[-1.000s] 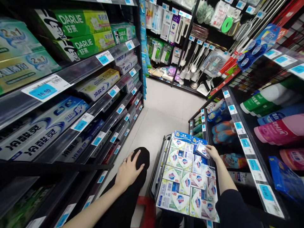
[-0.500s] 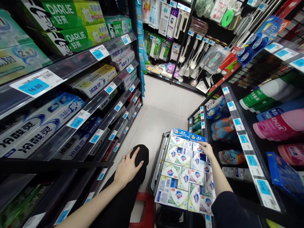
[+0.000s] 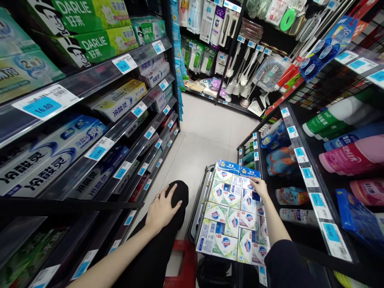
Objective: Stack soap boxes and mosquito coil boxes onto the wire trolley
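My left hand (image 3: 162,208) lies spread over my bent knee (image 3: 177,196), covered in black cloth, and wears a ring. At the far right of a layered stack of soap boxes (image 3: 225,244), my right hand (image 3: 259,189) has its fingertips drawn together on a white soap box (image 3: 247,183). The fingers partly cover that box, and their grip is only partly visible. The boxes are white and green with blue-and-red logos, packed close together. Just beyond the fingers are two blue boxes (image 3: 229,167) with yellow marks. A dark-framed cart (image 3: 192,224) carries the stack.
Shelves of toothpaste boxes (image 3: 66,156) rise on my left. Bottles (image 3: 354,156) line the right shelves. Hanging utensils (image 3: 244,80) fill the rack ahead. A red stool (image 3: 187,262) stands below my knee, and pale floor tiles (image 3: 204,132) run between the shelves.
My right fingers have drawn closer together on the soap box at the stack's far right. My left hand stays on the knee. The view has shifted slightly.
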A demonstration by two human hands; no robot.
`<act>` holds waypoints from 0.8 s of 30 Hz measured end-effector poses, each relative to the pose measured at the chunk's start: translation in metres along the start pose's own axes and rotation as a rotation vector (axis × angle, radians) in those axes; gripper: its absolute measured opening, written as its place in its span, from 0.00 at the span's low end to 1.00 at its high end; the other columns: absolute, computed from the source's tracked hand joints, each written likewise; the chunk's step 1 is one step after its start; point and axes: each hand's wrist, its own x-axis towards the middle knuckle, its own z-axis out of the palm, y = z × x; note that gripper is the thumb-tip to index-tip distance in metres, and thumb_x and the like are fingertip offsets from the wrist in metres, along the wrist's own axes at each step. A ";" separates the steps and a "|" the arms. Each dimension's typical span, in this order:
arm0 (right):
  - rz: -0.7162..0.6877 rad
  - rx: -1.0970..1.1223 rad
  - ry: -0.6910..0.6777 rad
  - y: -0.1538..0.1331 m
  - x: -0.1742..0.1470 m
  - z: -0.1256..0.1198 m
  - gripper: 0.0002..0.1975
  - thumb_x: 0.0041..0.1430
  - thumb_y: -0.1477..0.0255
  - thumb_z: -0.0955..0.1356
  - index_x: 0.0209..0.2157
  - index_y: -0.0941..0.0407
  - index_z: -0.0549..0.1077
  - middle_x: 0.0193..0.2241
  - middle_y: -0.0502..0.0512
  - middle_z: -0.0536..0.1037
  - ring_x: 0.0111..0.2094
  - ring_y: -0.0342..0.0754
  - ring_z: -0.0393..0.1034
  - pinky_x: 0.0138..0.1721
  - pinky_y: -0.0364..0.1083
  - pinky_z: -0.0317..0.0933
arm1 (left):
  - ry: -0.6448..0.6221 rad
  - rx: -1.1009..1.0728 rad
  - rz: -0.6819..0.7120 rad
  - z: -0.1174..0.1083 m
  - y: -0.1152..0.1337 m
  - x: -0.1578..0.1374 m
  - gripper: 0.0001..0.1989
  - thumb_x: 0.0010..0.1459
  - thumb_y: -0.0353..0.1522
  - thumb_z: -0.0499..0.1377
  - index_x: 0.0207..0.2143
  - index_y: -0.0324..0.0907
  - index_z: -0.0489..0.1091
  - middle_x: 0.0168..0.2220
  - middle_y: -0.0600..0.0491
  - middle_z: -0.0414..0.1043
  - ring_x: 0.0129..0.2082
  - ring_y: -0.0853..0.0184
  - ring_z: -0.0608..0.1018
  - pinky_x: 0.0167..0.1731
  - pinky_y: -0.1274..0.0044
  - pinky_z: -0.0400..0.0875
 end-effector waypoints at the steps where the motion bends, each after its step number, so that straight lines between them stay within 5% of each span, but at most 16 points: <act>1: -0.003 -0.003 0.003 -0.001 -0.001 0.000 0.16 0.47 0.66 0.68 0.37 0.56 0.80 0.41 0.58 0.79 0.38 0.52 0.73 0.31 0.46 0.69 | 0.001 0.001 -0.001 0.000 0.000 0.000 0.31 0.60 0.44 0.49 0.65 0.49 0.51 0.61 0.46 0.57 0.49 0.54 0.71 0.45 0.67 0.68; 7: -0.019 -0.009 0.131 -0.017 -0.007 -0.010 0.20 0.50 0.64 0.66 0.43 0.59 0.77 0.47 0.63 0.75 0.50 0.58 0.68 0.52 0.55 0.61 | 0.014 0.006 0.008 -0.001 0.001 -0.001 0.31 0.60 0.44 0.49 0.64 0.48 0.52 0.61 0.46 0.58 0.50 0.53 0.70 0.45 0.67 0.68; 10: -0.047 0.037 0.208 -0.033 -0.035 -0.033 0.24 0.55 0.62 0.63 0.47 0.63 0.73 0.49 0.67 0.73 0.50 0.57 0.68 0.54 0.54 0.60 | 0.015 0.004 0.004 -0.003 0.001 0.000 0.31 0.60 0.44 0.49 0.64 0.48 0.52 0.61 0.46 0.58 0.50 0.53 0.70 0.45 0.67 0.68; 14: -0.223 0.162 0.268 -0.056 -0.139 -0.076 0.20 0.57 0.59 0.64 0.46 0.58 0.73 0.46 0.62 0.76 0.47 0.54 0.70 0.51 0.52 0.62 | 0.015 0.014 0.006 -0.006 0.001 0.000 0.31 0.61 0.44 0.47 0.65 0.47 0.51 0.61 0.43 0.57 0.49 0.52 0.71 0.45 0.65 0.68; 17: -0.256 0.009 0.327 -0.066 -0.243 -0.102 0.15 0.60 0.61 0.64 0.40 0.55 0.76 0.42 0.58 0.77 0.44 0.53 0.71 0.48 0.51 0.64 | 0.022 0.017 0.032 -0.010 0.003 0.000 0.32 0.61 0.45 0.44 0.65 0.45 0.51 0.60 0.41 0.58 0.48 0.50 0.72 0.44 0.63 0.68; 20: -0.184 -0.231 0.474 -0.055 -0.324 -0.124 0.16 0.61 0.59 0.62 0.37 0.54 0.76 0.38 0.58 0.78 0.41 0.53 0.72 0.44 0.50 0.64 | 0.003 -0.015 0.044 -0.014 0.005 0.002 0.33 0.61 0.47 0.42 0.65 0.42 0.50 0.59 0.37 0.59 0.48 0.48 0.72 0.45 0.61 0.67; 24: 0.081 -0.699 0.722 -0.011 -0.387 -0.167 0.26 0.61 0.54 0.57 0.41 0.59 0.75 0.38 0.67 0.76 0.39 0.61 0.71 0.40 0.56 0.64 | -0.038 -0.061 0.055 -0.015 0.006 0.007 0.35 0.60 0.49 0.41 0.66 0.43 0.48 0.59 0.36 0.58 0.47 0.43 0.72 0.45 0.57 0.66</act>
